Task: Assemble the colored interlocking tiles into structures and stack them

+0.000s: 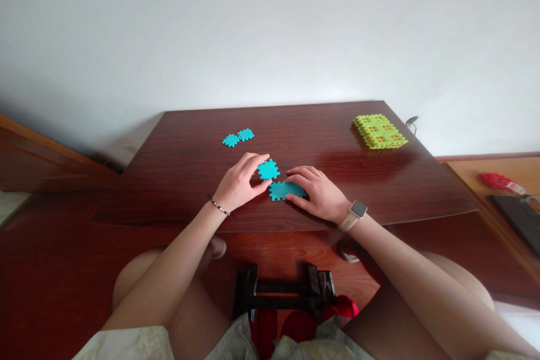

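Between thumb and fingers my left hand holds a turquoise puzzle tile with toothed edges by its left side. Just below that tile lies a strip of joined turquoise tiles on the dark wood table. My right hand is closed around the right part of this strip, with the thumb at the near edge and the fingers at the far edge, and covers some of it. Whether the held tile touches the strip, I cannot tell.
Two more turquoise tiles lie at the back left of the table. A yellow-green block of toothed panels with orange windows stands at the back right. Beyond the table's right edge, a red item rests on a wooden surface.
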